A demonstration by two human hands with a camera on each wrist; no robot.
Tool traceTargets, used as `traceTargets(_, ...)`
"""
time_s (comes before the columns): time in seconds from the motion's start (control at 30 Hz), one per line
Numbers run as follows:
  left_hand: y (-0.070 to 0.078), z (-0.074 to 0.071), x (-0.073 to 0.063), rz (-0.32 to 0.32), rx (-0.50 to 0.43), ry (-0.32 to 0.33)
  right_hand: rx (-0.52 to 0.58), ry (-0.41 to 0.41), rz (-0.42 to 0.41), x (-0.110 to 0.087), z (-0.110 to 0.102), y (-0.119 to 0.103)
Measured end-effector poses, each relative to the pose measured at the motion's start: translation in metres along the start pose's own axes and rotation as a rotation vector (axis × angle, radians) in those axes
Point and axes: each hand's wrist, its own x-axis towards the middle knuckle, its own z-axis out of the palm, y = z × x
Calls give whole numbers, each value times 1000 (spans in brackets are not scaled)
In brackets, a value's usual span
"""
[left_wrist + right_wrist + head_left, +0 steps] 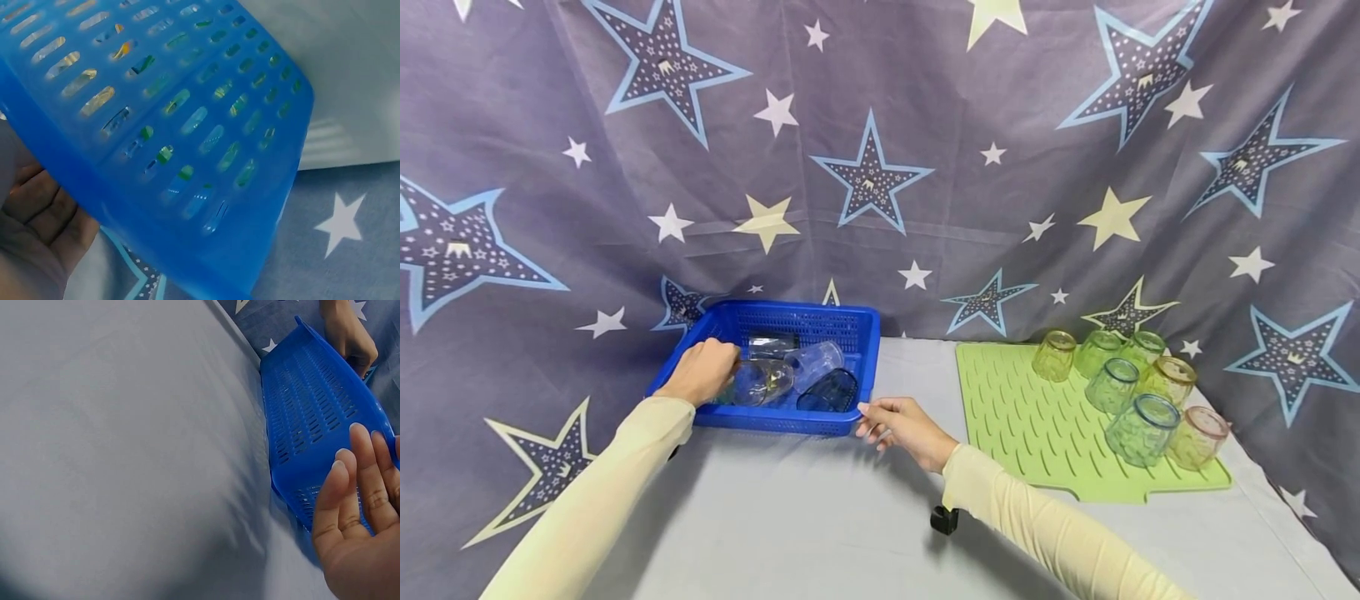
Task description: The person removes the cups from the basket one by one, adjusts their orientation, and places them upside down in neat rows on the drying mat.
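A blue plastic basket with slotted walls sits on the table. Inside lie several drinking glasses, among them a clear glass and a dark blue glass. My left hand reaches over the basket's left side, beside a greenish glass. Its fingertips are hidden, so I cannot tell whether they grip that glass. In the left wrist view the rim crosses in front of the left hand. At the front right corner, my right hand pinches the rim between thumb and forefinger, the other fingers loosely extended.
A light green drying mat lies on the right of the white table. Several coloured glasses stand grouped on it, one a blue-rimmed glass. A grey star-patterned curtain hangs right behind the basket and mat.
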Motion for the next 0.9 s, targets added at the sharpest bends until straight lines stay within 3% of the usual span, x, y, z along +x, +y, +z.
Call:
traceTargets(0.27,2,-5,-5,-105,-105,115,-11,2,1,-1,1,-1)
traceTargets(0.6,10,-11,0,-192,-276,185,-15,1,7,-1,0,-2)
traceTargets(0.9,33,-12,6,-262,-482,155,-7,1,5,-1,1,-2)
